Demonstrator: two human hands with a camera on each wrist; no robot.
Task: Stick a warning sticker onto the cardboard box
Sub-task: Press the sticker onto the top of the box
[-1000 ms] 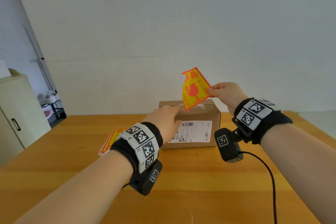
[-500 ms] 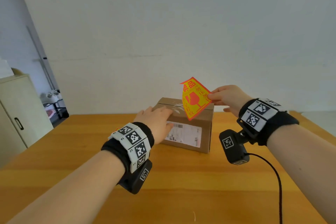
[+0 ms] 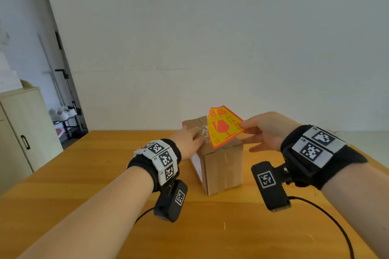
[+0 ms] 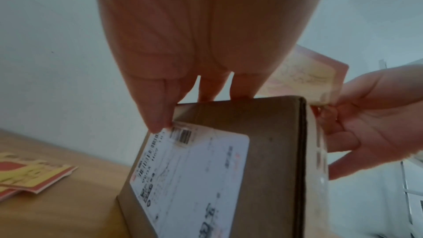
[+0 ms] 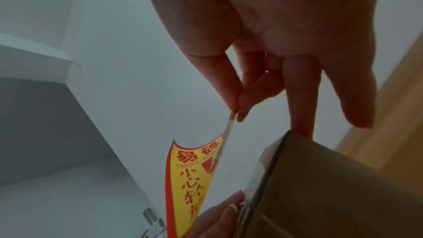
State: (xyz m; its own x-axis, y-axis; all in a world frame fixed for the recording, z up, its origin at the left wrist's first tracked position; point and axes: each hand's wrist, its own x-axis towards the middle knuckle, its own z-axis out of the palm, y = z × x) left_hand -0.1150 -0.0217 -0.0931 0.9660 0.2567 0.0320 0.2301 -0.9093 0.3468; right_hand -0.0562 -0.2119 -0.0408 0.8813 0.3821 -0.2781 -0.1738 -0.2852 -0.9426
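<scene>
A brown cardboard box [image 3: 223, 166] stands on the wooden table [image 3: 84, 174], one corner toward me. Its white shipping label [image 4: 194, 169] faces left. My left hand [image 3: 189, 143] rests on the box's top with the fingers laid across it, and the thumb [image 4: 158, 115] touches the label side's upper edge. My right hand [image 3: 263, 130] pinches one corner of the yellow and red fragile sticker [image 3: 223, 127] between thumb and forefinger. The sticker [image 5: 190, 178] hangs tilted just above the box top [image 5: 332, 187]. My right hand's other fingers are stretched out beside the box.
A stack of the same stickers [image 4: 29, 175] lies on the table left of the box, mostly hidden behind my left wrist in the head view. A beige cabinet [image 3: 21, 132] stands off the table's left edge. A black cable [image 3: 336, 223] trails from my right wrist camera.
My left hand has turned the box, so the label side now faces left and a corner points at me. The sticker has come lower, closer to the box top.
</scene>
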